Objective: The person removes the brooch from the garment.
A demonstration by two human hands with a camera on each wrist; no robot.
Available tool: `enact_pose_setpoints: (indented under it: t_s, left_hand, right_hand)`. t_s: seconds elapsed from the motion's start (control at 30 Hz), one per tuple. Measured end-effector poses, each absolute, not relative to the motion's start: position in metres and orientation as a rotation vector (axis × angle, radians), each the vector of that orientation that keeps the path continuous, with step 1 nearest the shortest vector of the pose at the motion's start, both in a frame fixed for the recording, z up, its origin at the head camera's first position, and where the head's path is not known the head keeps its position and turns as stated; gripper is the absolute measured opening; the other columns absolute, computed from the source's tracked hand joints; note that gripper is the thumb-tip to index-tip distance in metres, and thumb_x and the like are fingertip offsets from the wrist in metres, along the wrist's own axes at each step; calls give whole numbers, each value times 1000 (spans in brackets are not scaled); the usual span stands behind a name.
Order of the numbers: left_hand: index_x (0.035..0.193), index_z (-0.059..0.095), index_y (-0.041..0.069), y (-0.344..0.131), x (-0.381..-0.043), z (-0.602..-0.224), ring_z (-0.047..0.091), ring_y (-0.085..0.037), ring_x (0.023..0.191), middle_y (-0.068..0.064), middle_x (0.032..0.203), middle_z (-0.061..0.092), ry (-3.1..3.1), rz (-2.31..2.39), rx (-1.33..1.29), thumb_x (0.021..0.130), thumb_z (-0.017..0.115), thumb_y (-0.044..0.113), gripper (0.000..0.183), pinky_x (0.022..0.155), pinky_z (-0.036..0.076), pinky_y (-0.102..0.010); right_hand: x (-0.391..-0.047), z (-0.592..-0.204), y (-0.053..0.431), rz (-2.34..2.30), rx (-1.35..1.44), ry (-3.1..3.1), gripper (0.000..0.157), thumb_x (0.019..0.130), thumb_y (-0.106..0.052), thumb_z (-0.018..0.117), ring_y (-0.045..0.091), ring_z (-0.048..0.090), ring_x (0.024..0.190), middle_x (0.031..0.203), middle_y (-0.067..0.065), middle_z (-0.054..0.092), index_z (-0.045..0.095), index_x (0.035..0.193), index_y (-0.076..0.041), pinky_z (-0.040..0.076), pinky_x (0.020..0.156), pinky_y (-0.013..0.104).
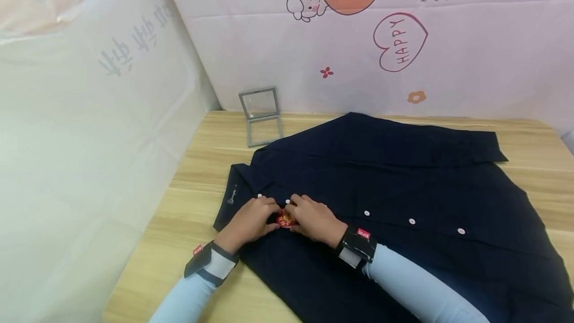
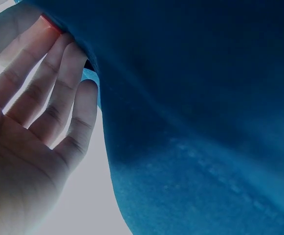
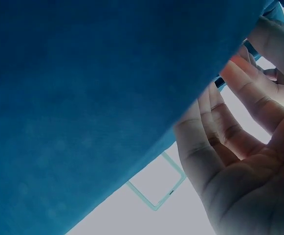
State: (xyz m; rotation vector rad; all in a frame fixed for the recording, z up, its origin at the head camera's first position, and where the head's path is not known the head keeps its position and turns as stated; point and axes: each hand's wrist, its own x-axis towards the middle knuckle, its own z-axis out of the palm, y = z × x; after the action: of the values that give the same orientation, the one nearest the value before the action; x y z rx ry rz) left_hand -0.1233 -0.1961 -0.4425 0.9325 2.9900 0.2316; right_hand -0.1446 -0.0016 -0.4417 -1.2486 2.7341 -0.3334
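A dark navy button-up shirt (image 1: 403, 178) lies spread out, its collar (image 1: 232, 196) toward the left. On its front, beside the row of white buttons, is a small round red badge (image 1: 286, 219) with a gold pattern. My left hand (image 1: 254, 221) pinches the badge from the left, and my right hand (image 1: 316, 221) pinches it from the right. In the left wrist view, a thin red edge (image 2: 51, 23) shows at the fingertips of the left hand (image 2: 29, 127). Navy cloth hides the badge from the right hand (image 3: 259, 161) in the right wrist view.
An open grey-framed clear case (image 1: 263, 116) stands behind the collar, at the back of the wooden table (image 1: 179, 223). White printed cloth (image 1: 278, 54) hangs behind the table and along its left side.
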Motion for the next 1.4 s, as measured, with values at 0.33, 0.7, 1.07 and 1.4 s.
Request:
enact_pose_setpoints:
  t_s: [0.33,0.7,1.07,1.4]
  left_hand:
    - [102,74,11,-198,-125,-442,68,-14,86,-1,97,70,2962,260,924,81,81,29,28,80,57,-30]
    - [100,73,12,-202,-126,-441,65,-13,81,0,91,68,2960,207,970,82,80,29,26,75,56,-28]
    - [97,72,14,-202,-128,-444,64,-13,81,1,89,66,2967,210,984,82,80,26,21,78,56,-30]
    - [98,72,13,-204,-128,-445,64,-13,79,0,90,66,2947,248,992,82,80,25,21,74,56,-28]
  right_hand:
    - [-144,-441,-1,-346,-1243,2735,37,86,-37,75,17,57,88,105,4,58,67,115,-15,53,64,30]
    - [-139,-437,-13,-397,-1180,2829,38,87,-43,73,18,57,85,102,5,60,69,109,-12,55,63,31]
    - [-133,-442,-24,-409,-1062,2890,41,83,-39,77,22,58,83,97,8,58,66,107,-8,57,65,36]
    - [-138,-443,-26,-416,-1040,2839,42,80,-34,80,24,57,84,99,10,58,65,108,-6,55,68,36]
